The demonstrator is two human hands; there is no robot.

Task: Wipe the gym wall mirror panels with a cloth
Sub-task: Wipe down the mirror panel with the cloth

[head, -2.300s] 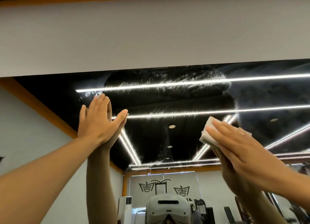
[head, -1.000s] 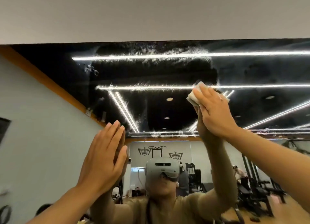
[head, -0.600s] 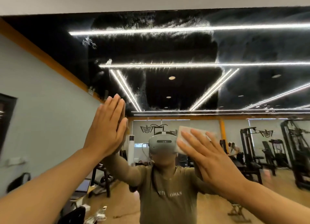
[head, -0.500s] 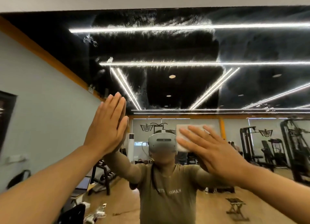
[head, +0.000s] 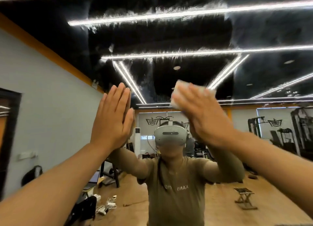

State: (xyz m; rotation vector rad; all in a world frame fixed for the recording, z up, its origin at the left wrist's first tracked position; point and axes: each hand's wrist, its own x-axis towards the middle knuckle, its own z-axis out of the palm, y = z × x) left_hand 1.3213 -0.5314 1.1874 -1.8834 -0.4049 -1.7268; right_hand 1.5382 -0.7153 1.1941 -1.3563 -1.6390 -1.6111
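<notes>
Gym room, all seen as reflection: wood floor, grey wall with orange trim, black ceiling with strip lights, machines at right. The mirror (head: 177, 39) fills nearly the whole view in front of me.

My left hand (head: 112, 119) is flat on the glass, fingers straight and together, holding nothing. I judge it is there to brace me while I reach up. My right hand (head: 201, 114) presses the cloth (head: 177, 92) against the mirror with fingers spread over it, flat rather than wrapped round. That spreads the push over the whole pad. The hand is blurred, so I judge it is mid-stroke.

The cloth is white, folded to a small thick pad, mostly hidden under my fingers; only its upper and left edges show. It sits on the glass just above my reflected headset (head: 170, 135), right of my left hand.

The upper mirror shows hazy wipe smears, feathery along the light strips, with a cleaner dark patch in the middle. Lower glass looks clear. Wiping looks partly done.
</notes>
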